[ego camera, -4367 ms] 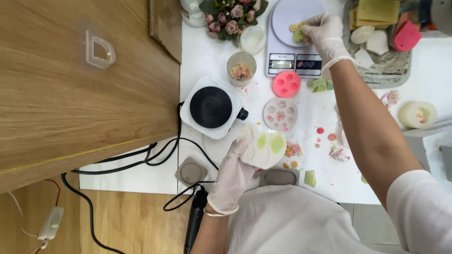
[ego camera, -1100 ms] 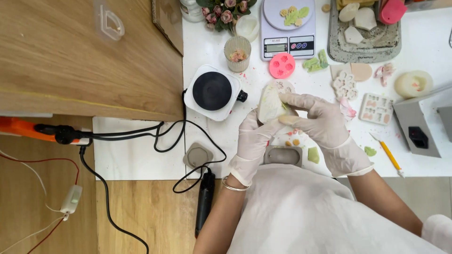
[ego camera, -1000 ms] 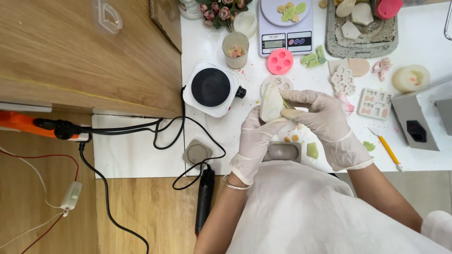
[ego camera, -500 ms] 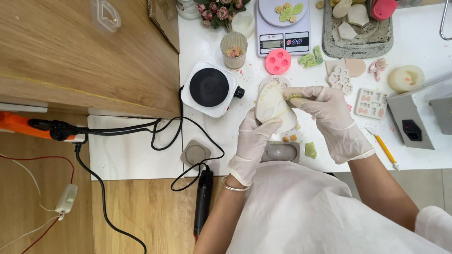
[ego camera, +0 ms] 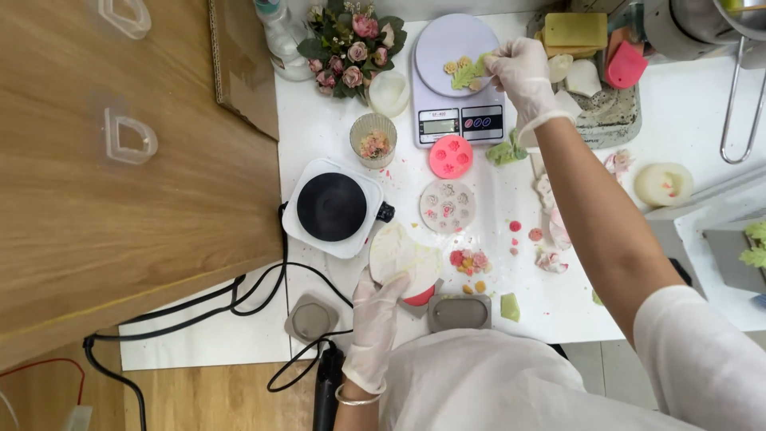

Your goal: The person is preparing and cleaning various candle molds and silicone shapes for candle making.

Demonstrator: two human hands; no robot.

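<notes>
we are at the placing step: our right hand (ego camera: 519,68), gloved in thin white latex, reaches out over the round platter of the kitchen scale (ego camera: 452,84), fingertips pinched close at the green leaf-shaped wax piece (ego camera: 465,76) that lies there beside small yellow flower pieces (ego camera: 457,65). whether the fingers grip the leaf or only touch it, we cannot tell.

our left hand (ego camera: 379,307), gloved too, is curled around the near edge of the pale round leaf mould (ego camera: 401,257), holding it tilted just above the white table (ego camera: 702,120), near the small electric hot plate (ego camera: 331,207).

we judge the next move calls for a light pinch and a clean release, since such thin cast pieces look brittle and a nudge would shift those beside them.

the mould looks soft and matte, veined with faint green. the pink flower mould (ego camera: 451,156) and the grey round mould (ego camera: 447,206) look rubbery, with shallow cavities. wax crumbs (ego camera: 471,262) in red and yellow lie just beside the leaf mould.
</notes>
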